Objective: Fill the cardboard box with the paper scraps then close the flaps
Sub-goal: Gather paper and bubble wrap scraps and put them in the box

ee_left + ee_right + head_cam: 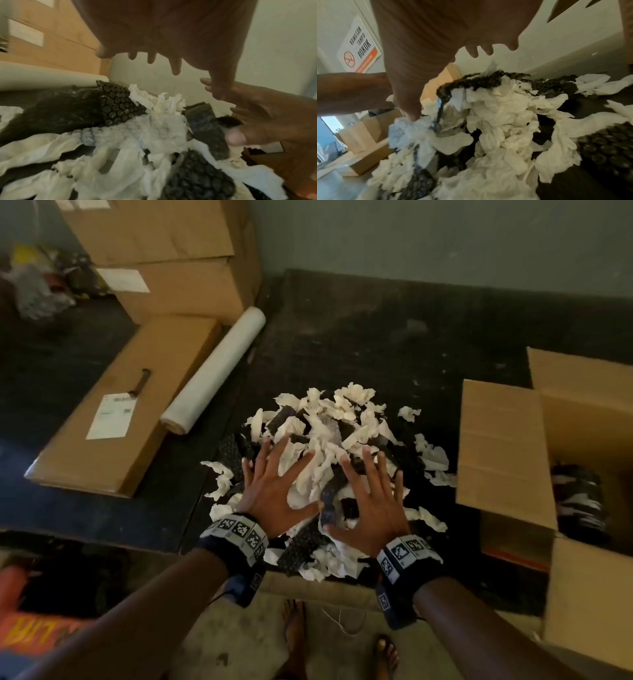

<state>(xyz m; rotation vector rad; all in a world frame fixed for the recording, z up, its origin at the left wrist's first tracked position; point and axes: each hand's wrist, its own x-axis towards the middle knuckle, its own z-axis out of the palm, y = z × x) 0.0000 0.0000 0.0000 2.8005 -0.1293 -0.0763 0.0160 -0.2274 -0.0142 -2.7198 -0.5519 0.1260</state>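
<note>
Both hands spread flat over the heap of paper scraps (329,460) — left hand (274,494), right hand (371,505). Right of the heap stands the open cardboard box (507,446), scraps inside.

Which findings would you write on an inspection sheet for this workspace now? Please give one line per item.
Surface: dark floor mat, dusty, pale specks.
Job's things: pile of paper scraps mixed with dark bubble wrap on the mat; open cardboard box at the right, flaps up, some filling inside.
Clutter: flat carton with a knife on it; white roll beside it.
Grippers: left hand and right hand spread open over the pile.
Cables: thin cord at the left wristband.
Surroundings: stacked cartons, grey wall.
</note>
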